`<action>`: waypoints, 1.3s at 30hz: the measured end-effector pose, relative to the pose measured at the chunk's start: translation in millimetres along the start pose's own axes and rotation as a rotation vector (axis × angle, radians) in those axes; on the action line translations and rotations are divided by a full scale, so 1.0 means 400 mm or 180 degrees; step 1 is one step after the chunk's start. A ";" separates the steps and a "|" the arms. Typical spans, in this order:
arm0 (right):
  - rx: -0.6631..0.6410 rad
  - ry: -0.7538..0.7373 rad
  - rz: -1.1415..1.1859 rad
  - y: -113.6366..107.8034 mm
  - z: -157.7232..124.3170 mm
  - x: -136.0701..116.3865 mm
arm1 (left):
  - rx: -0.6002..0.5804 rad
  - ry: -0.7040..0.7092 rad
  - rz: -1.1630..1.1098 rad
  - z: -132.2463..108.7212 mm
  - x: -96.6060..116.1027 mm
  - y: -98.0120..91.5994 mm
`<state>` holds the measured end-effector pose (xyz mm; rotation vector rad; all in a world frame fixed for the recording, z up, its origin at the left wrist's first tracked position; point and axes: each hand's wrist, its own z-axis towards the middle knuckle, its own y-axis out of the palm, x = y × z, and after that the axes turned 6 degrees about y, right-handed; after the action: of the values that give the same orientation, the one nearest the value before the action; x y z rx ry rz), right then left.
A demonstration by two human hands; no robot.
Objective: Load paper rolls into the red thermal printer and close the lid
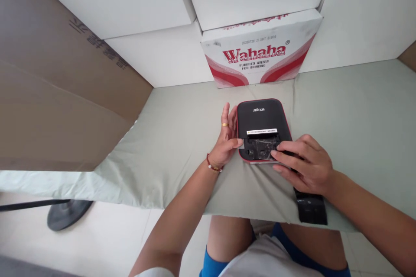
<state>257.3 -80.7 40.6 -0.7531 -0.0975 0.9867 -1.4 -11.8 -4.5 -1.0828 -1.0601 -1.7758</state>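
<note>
A flat black device [264, 117] with rounded corners and a red edge lies on the cloth, its small white lettering upside down. Its near end has an uncovered compartment with a white label strip [261, 131] above it. My left hand [227, 138] steadies the left side, thumb on a small grey part at the compartment's edge, fingers along the side. My right hand [303, 162] reaches in from the right, its fingertips on a shiny, wrinkled film-like piece [262, 148] over the compartment. Below my right hand lies a glossy black piece [311, 208], partly hidden.
A Wahaha water carton [260, 58] stands behind the device, among white boxes [156, 58]. A large brown cardboard box [61, 91] fills the left side. The greenish cloth [175, 138] drapes over the near edge, above my knees. A round black stand base [69, 215] is on the floor.
</note>
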 end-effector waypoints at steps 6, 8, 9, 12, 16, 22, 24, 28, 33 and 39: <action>0.0180 -0.0048 -0.0121 -0.011 0.022 -0.015 | -0.0148 0.0045 0.0081 -0.012 -0.026 -0.020; 0.0066 -0.0063 0.0060 -0.027 0.052 -0.022 | -0.0195 0.0071 0.0051 -0.013 -0.029 -0.020; -0.0102 -0.0009 0.0264 -0.037 0.074 -0.025 | -0.0196 0.0082 -0.0011 -0.012 -0.029 -0.018; -0.0831 0.0718 0.0693 -0.065 0.159 -0.024 | 0.0000 0.0032 -0.0331 -0.005 -0.019 -0.007; -0.1991 0.1764 -0.0212 -0.056 0.282 0.003 | 0.0596 -0.0192 -0.0800 0.011 0.006 -0.003; -0.3344 0.1804 -0.1970 0.041 0.376 0.027 | 0.1044 -0.0421 -0.1170 0.029 0.049 -0.031; -0.3434 0.1723 -0.2033 0.064 0.381 0.027 | 0.1153 -0.0446 -0.1361 0.032 0.060 -0.039; -0.3430 0.1745 -0.2010 0.077 0.376 0.026 | 0.1308 -0.0459 -0.1699 0.035 0.072 -0.046; -0.3213 0.1982 -0.1974 0.048 0.363 0.018 | 0.1270 -0.0351 -0.1507 0.026 0.079 -0.044; -0.2948 0.2152 -0.1795 0.017 0.364 0.007 | 0.1088 -0.0713 -0.1478 0.016 0.085 -0.043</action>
<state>195.9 1.0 144.4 -1.7548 -0.1666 0.0599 -26.4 -6.7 24.6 -0.8813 -1.7960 -1.7484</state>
